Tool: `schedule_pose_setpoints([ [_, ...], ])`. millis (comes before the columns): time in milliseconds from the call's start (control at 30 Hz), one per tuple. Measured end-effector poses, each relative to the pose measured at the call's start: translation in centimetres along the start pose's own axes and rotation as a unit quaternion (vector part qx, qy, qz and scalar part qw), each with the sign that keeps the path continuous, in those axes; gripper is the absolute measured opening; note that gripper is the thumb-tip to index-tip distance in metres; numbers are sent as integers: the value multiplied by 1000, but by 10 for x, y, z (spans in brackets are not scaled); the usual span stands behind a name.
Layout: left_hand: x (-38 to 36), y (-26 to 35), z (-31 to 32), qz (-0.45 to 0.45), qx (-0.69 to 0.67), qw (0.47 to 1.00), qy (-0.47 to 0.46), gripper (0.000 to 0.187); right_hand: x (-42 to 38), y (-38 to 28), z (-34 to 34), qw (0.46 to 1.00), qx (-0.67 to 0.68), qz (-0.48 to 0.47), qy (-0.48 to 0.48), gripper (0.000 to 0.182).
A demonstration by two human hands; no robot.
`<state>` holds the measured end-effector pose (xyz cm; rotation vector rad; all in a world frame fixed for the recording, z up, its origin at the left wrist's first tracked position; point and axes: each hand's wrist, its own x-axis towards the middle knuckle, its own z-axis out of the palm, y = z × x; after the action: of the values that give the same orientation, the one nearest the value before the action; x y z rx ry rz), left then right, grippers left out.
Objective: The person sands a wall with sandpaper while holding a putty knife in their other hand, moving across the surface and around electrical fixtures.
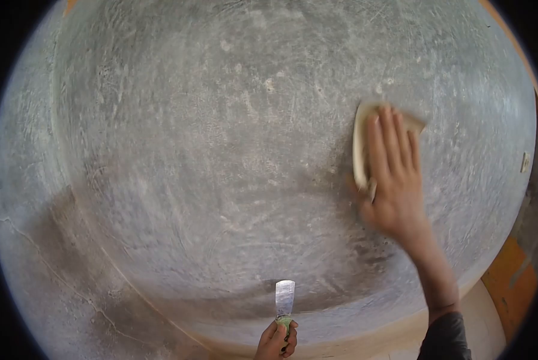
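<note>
My right hand (395, 180) lies flat over a tan sheet (360, 144), perhaps sandpaper, pressing it against the grey wall (251, 138). The sheet's edges stick out to the left of the fingers and at the upper right. At the bottom centre, my left hand (278, 340) is wrapped round the green handle of a putty knife (285, 297). Its metal blade points up, in front of the wall's lower part.
A cracked grey surface (59, 264) meets the wall along an edge at the left. An orange patch (512, 276) shows at the lower right. A small pale fitting (525, 162) is near the right edge.
</note>
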<state>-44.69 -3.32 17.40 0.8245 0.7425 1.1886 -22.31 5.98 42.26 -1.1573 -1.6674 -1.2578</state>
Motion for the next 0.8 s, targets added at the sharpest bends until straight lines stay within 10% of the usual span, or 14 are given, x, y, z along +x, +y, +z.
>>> schedule_pose_setpoints([
  [100, 3, -1, -11, -15, -17, 1000, -13, 33, -61, -53, 8, 981, 101, -70, -151, 67],
  [367, 12, -3, -18, -38, -33, 998, -47, 30, 5, -61, -4, 996, 74, 40, -1, 61],
  [567, 8, -5, -24, -28, -46, 997, -64, 30, -81, -108, -1, 976, 134, 83, -152, 68],
  [800, 10, -5, -26, -41, -58, 994, -80, 32, -14, -77, -5, 990, 107, 47, -81, 75],
])
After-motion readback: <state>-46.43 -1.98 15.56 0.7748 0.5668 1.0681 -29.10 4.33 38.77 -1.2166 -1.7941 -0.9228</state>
